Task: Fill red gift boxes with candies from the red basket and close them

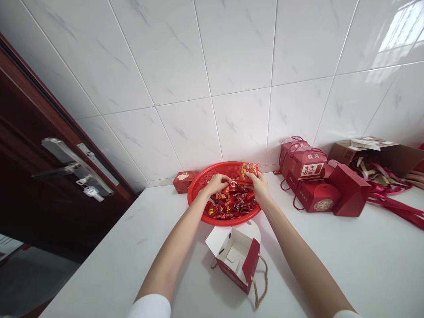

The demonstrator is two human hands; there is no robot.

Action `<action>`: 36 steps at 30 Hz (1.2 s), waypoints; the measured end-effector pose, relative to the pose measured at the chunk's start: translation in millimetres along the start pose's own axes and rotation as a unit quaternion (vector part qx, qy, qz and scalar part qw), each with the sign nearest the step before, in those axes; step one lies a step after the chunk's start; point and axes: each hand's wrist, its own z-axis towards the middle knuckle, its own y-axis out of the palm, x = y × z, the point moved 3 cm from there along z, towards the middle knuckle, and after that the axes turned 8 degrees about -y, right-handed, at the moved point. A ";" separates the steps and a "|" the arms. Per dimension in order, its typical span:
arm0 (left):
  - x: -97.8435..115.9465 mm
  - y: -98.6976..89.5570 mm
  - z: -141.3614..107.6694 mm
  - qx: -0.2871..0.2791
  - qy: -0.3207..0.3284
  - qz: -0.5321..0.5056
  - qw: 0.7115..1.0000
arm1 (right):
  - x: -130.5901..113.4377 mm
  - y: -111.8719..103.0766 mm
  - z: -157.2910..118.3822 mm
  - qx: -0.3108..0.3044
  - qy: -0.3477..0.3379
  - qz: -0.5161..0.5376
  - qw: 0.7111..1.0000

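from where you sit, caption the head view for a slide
Two hands, left and right, over a red basket of wrapped sweets, an open box in front.

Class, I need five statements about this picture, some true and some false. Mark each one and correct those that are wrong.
1. The right hand holds a red packet. True.
2. The sweets lie in a blue basket. False: the basket is red.
3. A white-lined box stands open on the near side of the basket. True.
4. The left hand rests on the door handle. False: the left hand is over the sweets.
5. Keys hang at the door lock. True.
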 end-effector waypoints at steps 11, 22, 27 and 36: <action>-5.0 -0.1 5.7 0.064 0.030 -0.137 0.988 | 8.1 -2.5 2.3 0.006 0.002 -0.008 1.000; 13.5 3.0 4.8 0.122 0.095 -0.245 0.957 | -0.1 5.2 -6.5 -0.109 -0.010 -0.096 0.989; 24.2 10.0 1.8 0.073 0.116 -0.244 0.960 | 0.3 4.8 -7.1 -0.122 -0.020 -0.115 0.986; 11.3 29.7 -2.6 -0.104 0.073 0.021 0.992 | -4.3 -0.5 0.2 -0.014 -0.022 -0.014 1.000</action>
